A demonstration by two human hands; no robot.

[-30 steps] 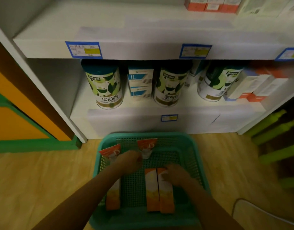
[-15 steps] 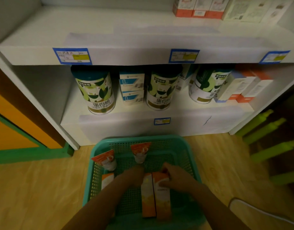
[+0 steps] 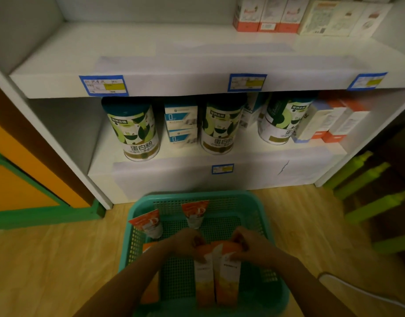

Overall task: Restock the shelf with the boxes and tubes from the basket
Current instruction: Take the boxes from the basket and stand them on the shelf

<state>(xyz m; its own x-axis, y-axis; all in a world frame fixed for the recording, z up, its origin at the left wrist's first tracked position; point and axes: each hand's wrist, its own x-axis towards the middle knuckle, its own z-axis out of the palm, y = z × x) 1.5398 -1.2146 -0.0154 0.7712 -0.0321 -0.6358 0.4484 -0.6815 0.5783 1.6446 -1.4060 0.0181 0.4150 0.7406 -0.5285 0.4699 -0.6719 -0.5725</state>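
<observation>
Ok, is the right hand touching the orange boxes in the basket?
Touching. The head view shows the right hand with its fingers wrapped over the top of the right orange box.

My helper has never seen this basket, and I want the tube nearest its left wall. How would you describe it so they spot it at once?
Find the green mesh basket on the wooden floor below the white shelf. Two orange-topped tubes stand at its far end. Yours is the left tube, tilted by the left wall, while the other tube stands mid-basket against the back wall.

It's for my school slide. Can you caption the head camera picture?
Two hands grip paired orange boxes in a green basket below the shelf.
</observation>
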